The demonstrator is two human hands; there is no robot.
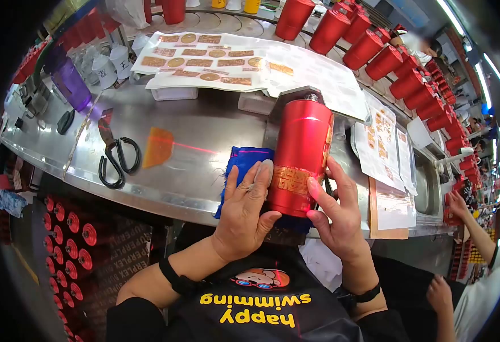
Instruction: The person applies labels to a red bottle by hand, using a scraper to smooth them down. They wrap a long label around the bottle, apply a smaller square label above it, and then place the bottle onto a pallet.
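A glossy red metal bottle (pixel 299 142) lies in front of me with its neck pointing away, on a dark stand. A gold decorated label (pixel 291 180) wraps its lower part. My left hand (pixel 243 208) presses along the bottle's left side, thumb near its base; a whitish cover or pad shows at a fingertip. On the right side my right hand (pixel 341 214) grips the bottle, its index finger on the label's right end and thumb by the base. A blue cloth (pixel 250 155) sits under and beside my left hand. Red laser light crosses the bottle.
Black-handled scissors (pixel 116 157) and an orange scraper (pixel 158 147) lie to the left. Label sheets (pixel 204 60) are spread behind, with more sheets (pixel 381 142) at right. Red bottles (pixel 369 54) line a conveyor. A purple cup (pixel 70 82) stands far left; a co-worker's arm (pixel 472 222) reaches in at right.
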